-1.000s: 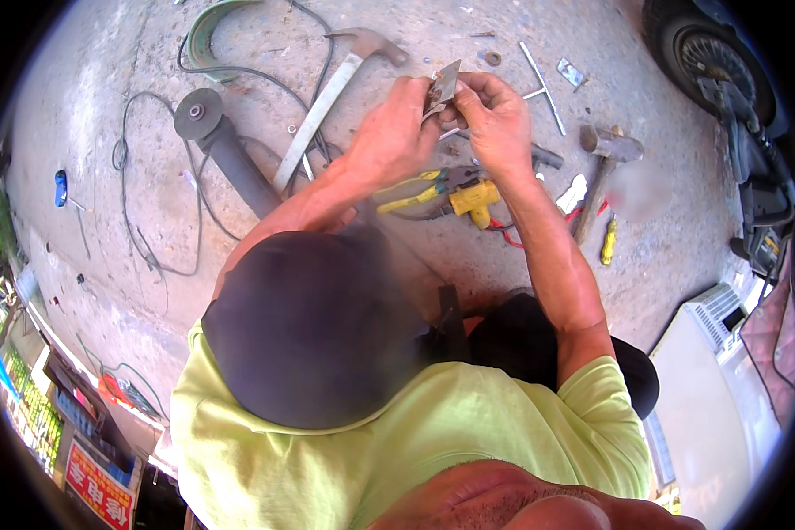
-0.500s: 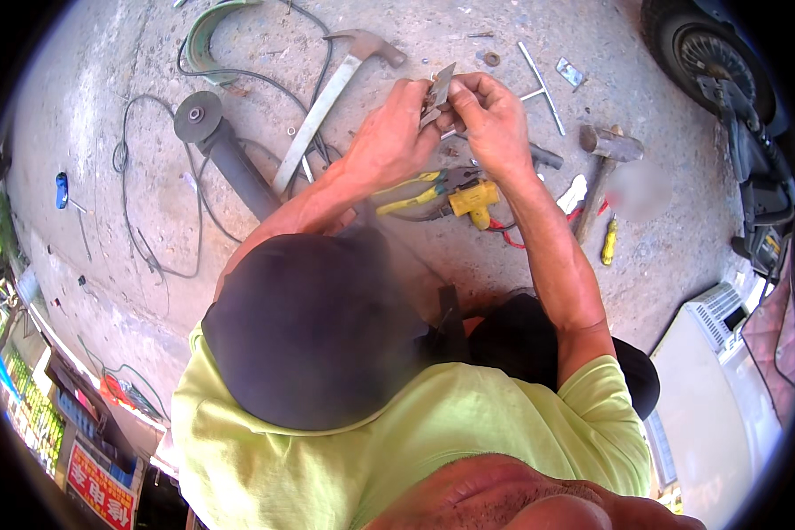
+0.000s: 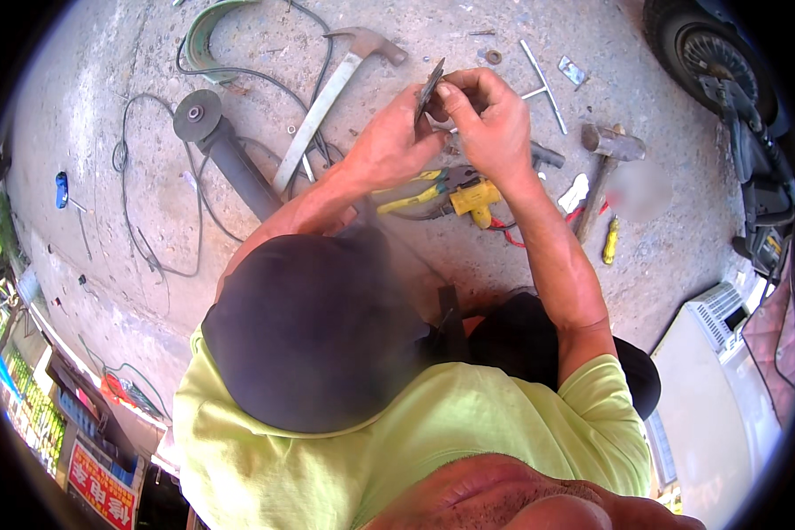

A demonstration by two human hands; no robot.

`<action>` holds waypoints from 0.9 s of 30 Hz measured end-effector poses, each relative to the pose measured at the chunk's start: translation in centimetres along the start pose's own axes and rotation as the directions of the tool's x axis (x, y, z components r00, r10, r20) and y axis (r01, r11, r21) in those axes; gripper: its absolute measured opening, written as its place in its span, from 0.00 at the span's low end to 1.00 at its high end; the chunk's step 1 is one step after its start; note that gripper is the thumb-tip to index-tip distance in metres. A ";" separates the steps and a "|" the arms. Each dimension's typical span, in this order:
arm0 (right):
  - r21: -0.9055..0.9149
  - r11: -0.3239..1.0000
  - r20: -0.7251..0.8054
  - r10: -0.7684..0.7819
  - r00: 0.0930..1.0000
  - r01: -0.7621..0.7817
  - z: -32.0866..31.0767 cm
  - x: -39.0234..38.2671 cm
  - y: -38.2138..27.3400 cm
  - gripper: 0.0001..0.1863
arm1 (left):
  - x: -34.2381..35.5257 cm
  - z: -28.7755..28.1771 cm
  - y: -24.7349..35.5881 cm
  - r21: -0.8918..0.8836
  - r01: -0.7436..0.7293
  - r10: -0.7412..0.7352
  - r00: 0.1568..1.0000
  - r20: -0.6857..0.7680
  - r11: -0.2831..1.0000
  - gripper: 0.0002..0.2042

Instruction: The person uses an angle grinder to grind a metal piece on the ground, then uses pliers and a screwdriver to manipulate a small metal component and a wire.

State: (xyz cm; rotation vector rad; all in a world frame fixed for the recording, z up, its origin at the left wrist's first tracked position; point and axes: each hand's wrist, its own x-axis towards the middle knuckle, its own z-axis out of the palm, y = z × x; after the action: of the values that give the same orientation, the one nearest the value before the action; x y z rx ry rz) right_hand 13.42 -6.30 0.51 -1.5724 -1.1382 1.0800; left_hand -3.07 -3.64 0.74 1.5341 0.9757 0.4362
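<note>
Between both hands, over the concrete floor, is a small flat dark metal piece [image 3: 428,91], seen nearly edge-on. My left hand [image 3: 390,137] pinches it from the left side, fingers curled around its lower end. On the other side, my right hand [image 3: 490,124] presses thumb and bent fingers against the same piece. Just below the hands lie pliers with yellow handles [image 3: 450,179] and a yellow plastic object [image 3: 475,203] with a red wire near it. A claw hammer [image 3: 327,110] rests beyond my left forearm.
An angle grinder [image 3: 234,168] and its looping cord lie at left, near a green curved piece [image 3: 200,46]. To the right are a T-handle wrench [image 3: 546,93], a mallet [image 3: 608,150] and a yellow-handled screwdriver [image 3: 610,242]. A motorcycle wheel [image 3: 715,62] stands at far right.
The metal piece has turned from showing its broad face to nearly edge-on. My fingers have shifted slightly around it; the tools on the floor stay put.
</note>
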 end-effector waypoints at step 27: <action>0.298 0.947 0.075 0.099 0.992 -0.118 0.1 -0.1 -1.3 0.10 | -0.3 0.1 -0.9 0.280 -0.134 0.188 0.966 -0.179 0.951 0.27</action>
State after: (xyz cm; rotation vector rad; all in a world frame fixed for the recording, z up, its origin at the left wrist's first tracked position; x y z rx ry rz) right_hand 13.02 -6.11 1.78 -1.3802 -0.8826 1.3150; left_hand -3.46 -3.99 -0.07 1.8489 1.1052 0.6079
